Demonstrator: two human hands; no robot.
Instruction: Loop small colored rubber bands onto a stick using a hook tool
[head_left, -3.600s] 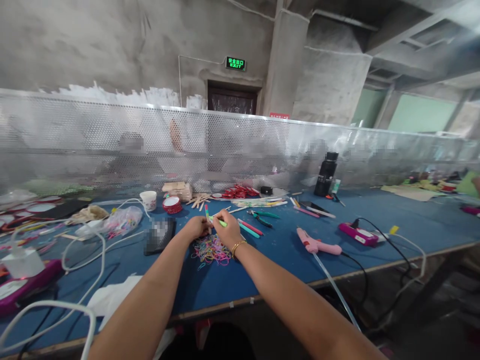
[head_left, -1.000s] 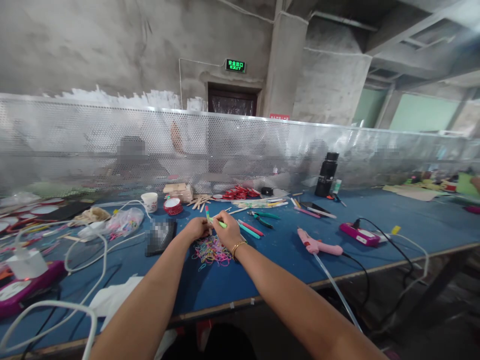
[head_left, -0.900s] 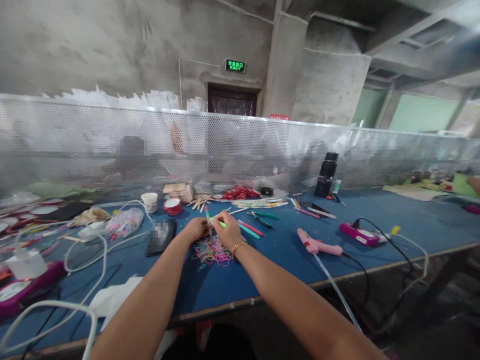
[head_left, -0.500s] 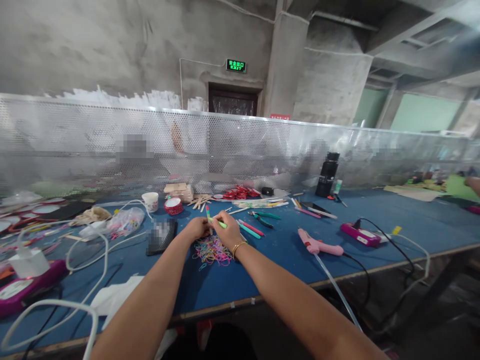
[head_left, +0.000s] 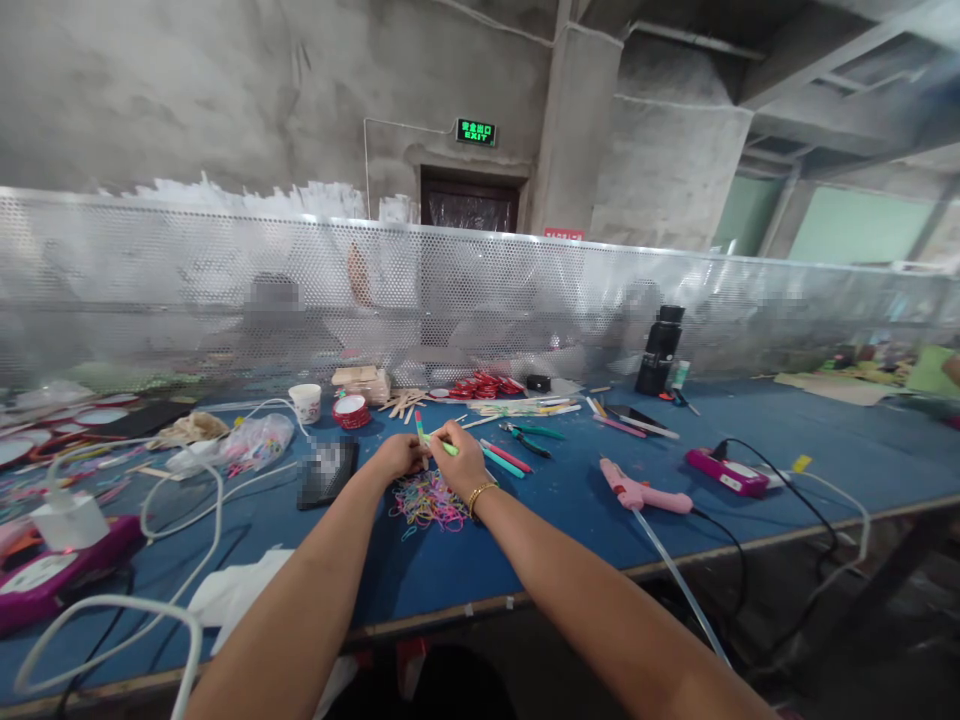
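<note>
My left hand (head_left: 397,456) and my right hand (head_left: 459,457) meet over a pile of coloured rubber bands (head_left: 430,499) on the blue table (head_left: 570,500). Both hands are closed on coloured craft sticks (head_left: 429,437): a red and green one stands up between them and a light green one points left from my right fingers. A gold bracelet (head_left: 480,491) sits on my right wrist. Whether a band is on the sticks is too small to tell.
A pink glue gun (head_left: 639,491) lies to the right, with pliers (head_left: 526,433) and loose sticks behind the hands. A phone (head_left: 327,470), a bag of bands (head_left: 251,440), white cables and a cup (head_left: 306,402) sit left. A black bottle (head_left: 660,350) stands by the perforated screen.
Both hands stay closed on the sticks above the bands with only small finger movements. The view has shifted slightly.
</note>
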